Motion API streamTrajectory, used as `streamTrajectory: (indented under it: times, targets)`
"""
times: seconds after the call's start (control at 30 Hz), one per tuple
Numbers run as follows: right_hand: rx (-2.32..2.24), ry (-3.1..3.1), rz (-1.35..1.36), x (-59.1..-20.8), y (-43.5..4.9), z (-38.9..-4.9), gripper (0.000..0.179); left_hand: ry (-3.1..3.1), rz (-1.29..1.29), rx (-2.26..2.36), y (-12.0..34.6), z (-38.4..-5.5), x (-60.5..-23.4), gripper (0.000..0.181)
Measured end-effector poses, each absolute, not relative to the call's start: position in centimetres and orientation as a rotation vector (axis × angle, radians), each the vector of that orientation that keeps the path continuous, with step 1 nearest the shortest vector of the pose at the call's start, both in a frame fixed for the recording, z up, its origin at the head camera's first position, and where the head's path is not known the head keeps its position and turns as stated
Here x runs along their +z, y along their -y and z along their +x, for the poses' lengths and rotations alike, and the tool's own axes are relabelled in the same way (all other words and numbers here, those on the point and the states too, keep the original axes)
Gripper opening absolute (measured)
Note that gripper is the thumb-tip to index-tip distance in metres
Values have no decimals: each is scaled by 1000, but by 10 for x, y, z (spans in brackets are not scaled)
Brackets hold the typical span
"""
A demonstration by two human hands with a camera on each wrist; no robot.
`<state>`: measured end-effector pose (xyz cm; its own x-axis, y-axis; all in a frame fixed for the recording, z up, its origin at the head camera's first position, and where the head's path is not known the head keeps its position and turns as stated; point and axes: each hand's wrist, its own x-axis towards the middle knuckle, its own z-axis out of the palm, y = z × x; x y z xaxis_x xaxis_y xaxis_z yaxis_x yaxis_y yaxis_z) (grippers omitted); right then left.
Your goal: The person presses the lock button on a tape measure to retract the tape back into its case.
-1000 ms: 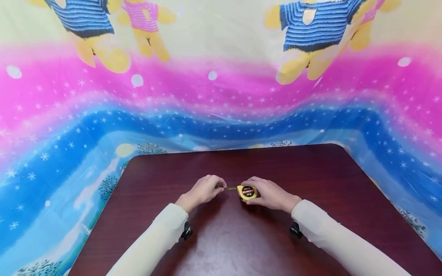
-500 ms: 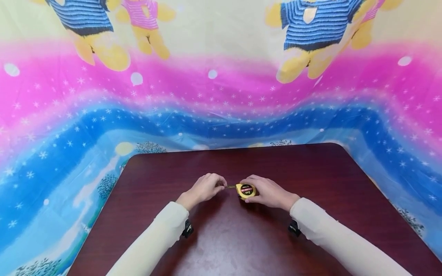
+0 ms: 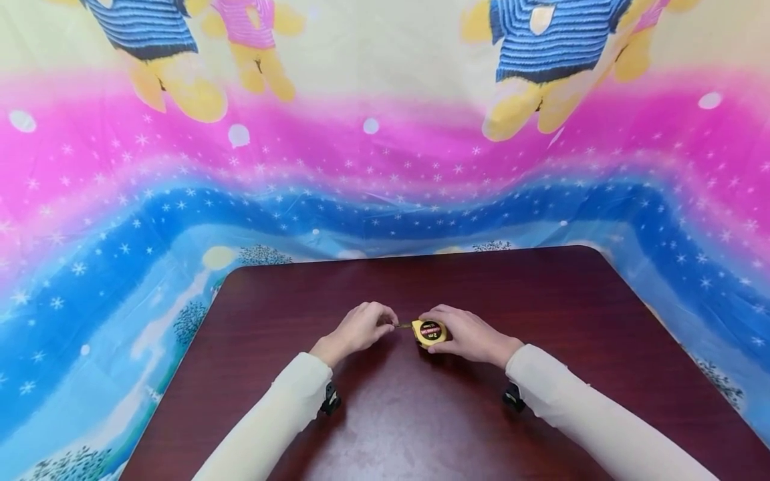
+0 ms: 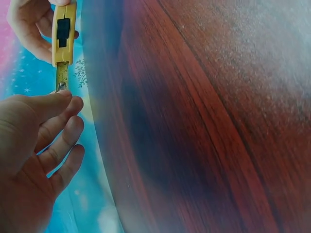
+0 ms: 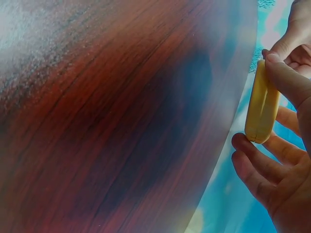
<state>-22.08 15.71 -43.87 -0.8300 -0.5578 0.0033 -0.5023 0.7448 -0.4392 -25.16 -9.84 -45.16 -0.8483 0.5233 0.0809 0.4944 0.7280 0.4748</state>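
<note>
A yellow tape measure (image 3: 430,332) with a black and red "2m" label is held by my right hand (image 3: 472,336), thumb and fingers gripping its case from the right. A short stretch of metal blade (image 4: 62,74) comes out of the case toward the left. My left hand (image 3: 361,326) pinches the hooked end of that blade between thumb and forefinger; its other fingers are spread in the left wrist view. A black slide button (image 4: 63,30) shows on the case's edge. In the right wrist view the case (image 5: 263,104) is seen edge-on between thumb and fingers.
Beneath both hands is a dark red-brown wooden table (image 3: 397,414) with rounded far corners. A printed curtain (image 3: 373,160) in pink and blue, with bears and snowflakes, hangs behind and beside it. Each sleeved forearm carries a black wrist camera (image 3: 331,399).
Both hands keep their hold on the tape measure and its blade end, almost in place. The view has shifted only slightly.
</note>
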Motion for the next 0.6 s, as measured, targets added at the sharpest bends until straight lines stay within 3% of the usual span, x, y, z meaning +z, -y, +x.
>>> streamTrajectory:
  times: [0.6]
  targets:
    - [-677,-2806,-866,-434,-153,-226,60,-2814,832,901,92,-256,-447,8]
